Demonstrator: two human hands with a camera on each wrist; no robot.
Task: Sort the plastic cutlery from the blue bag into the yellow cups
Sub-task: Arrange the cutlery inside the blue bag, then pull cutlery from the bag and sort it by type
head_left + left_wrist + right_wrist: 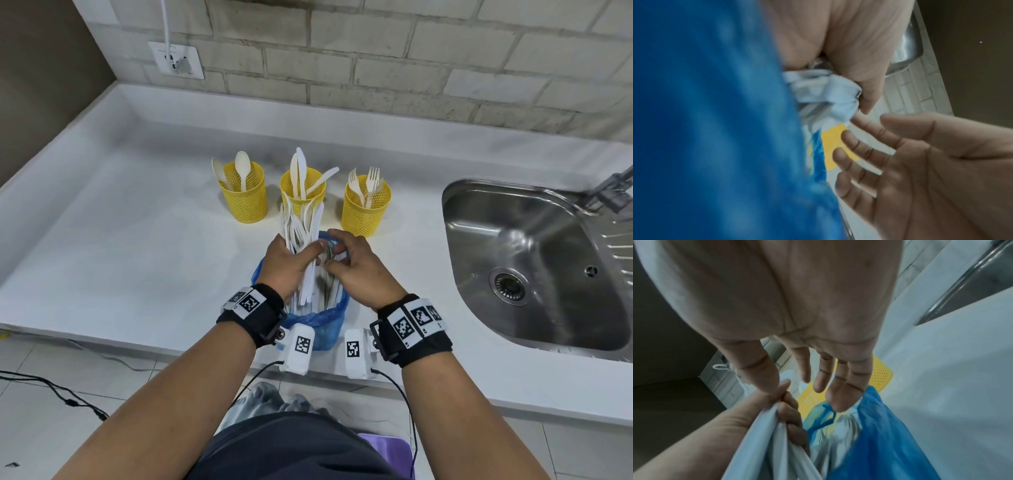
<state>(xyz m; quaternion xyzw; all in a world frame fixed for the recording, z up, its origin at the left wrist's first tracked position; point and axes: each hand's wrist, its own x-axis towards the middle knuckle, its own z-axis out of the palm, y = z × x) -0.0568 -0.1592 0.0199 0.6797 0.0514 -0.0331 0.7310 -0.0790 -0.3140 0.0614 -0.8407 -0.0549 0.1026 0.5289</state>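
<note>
Left hand (pixel 287 266) gripping a bunch of white cutlery (pixel 301 236) over the blue bag (pixel 322 325), right hand (pixel 356 270) fingers loose, grasping nothing.

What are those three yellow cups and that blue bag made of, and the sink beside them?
The yellow cups look like moulded plastic: stiff walls pierced with a mesh of small holes, matte. The blue bag seems thin plastic film, crinkled and slightly see-through. The sink appears to be stainless steel, with shiny brushed reflections.

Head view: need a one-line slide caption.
Left hand grips a cutlery bundle above the blue bag; right hand picks from it.
</note>
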